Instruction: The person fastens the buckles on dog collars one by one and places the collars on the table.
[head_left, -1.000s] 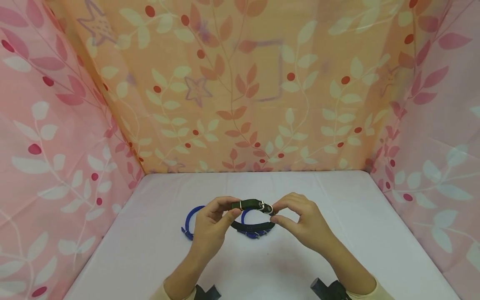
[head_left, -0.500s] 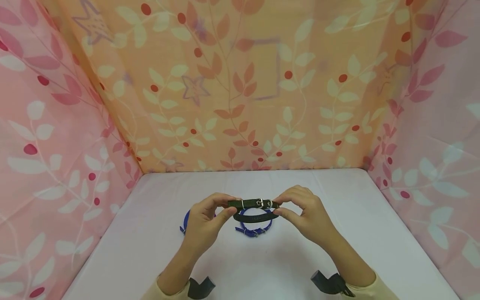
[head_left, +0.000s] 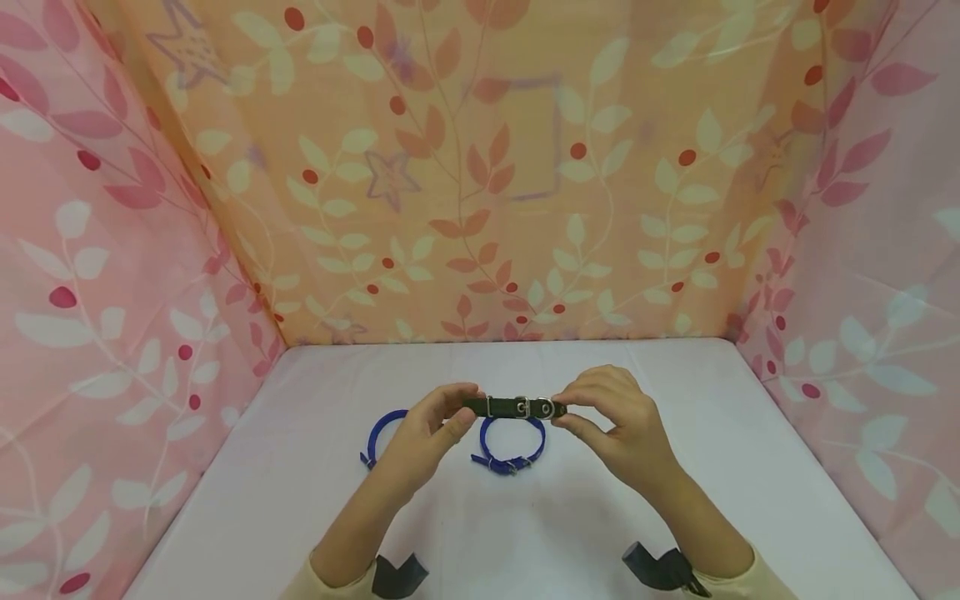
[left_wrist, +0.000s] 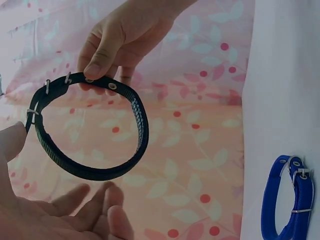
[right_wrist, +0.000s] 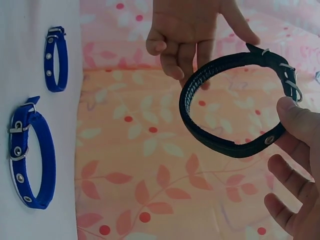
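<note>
A dark green buckled collar (head_left: pixel 510 407) with metal buckle and rings is raised above the table, its loop shown round in both wrist views. My right hand (head_left: pixel 621 425) pinches it between thumb and fingers beside the eyelets. At the opposite side, my left hand (head_left: pixel 420 437) has its thumb against the loose strap tip, as the left wrist view shows. The other left fingers (left_wrist: pixel 107 192) are loosely extended below the loop, apparently apart from it. Beneath the raised collar lies a blue collar (head_left: pixel 495 464), buckled into a ring. A second blue collar (head_left: pixel 372 437) is partly hidden behind the left hand.
The table (head_left: pixel 480 533) has a white cover. A patterned orange cloth (head_left: pixel 480 167) stands along its back edge, with pink patterned cloths (head_left: pixel 112 333) at both sides. A dark device (head_left: pixel 401 575) is strapped on each wrist.
The green collar has risen slightly and tipped, so its front strap now hides the back of the loop in the head view. My right hand has shifted slightly upward and right.
</note>
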